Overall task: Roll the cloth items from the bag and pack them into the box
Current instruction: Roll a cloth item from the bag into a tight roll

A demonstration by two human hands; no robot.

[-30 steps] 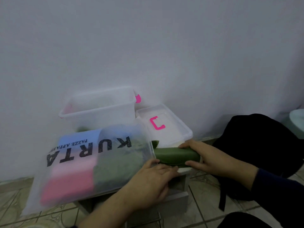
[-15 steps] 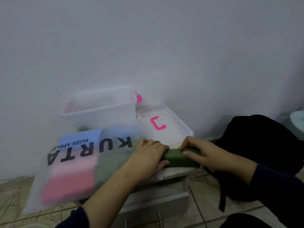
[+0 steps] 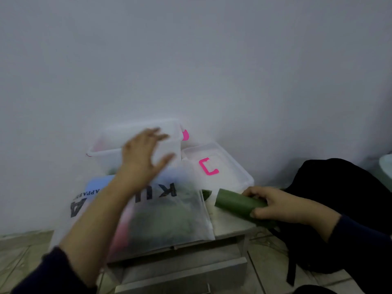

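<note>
A rolled green cloth (image 3: pixel 237 203) lies tilted at the right edge of the low table, with my right hand (image 3: pixel 275 206) gripping its right end. My left hand (image 3: pixel 142 158) is raised with its fingers spread, empty and motion-blurred, in front of the clear plastic box (image 3: pixel 106 149) by the wall. The frosted plastic bag (image 3: pixel 169 217) printed with black letters lies in front of the box and holds pink, blue and green cloth items. A second green piece (image 3: pixel 206 193) peeks out at the bag's right edge.
The box's clear lid (image 3: pixel 231 166) with a pink clip (image 3: pixel 209 166) lies right of the box. A pink latch (image 3: pixel 185 135) sits on the box's right end. A black bag (image 3: pixel 339 198) stands on the tiled floor at right. The table's drawer front (image 3: pixel 182 274) faces me.
My left hand has let go of the green roll and swung up and left towards the box. My right hand keeps hold of the roll, which now points further right.
</note>
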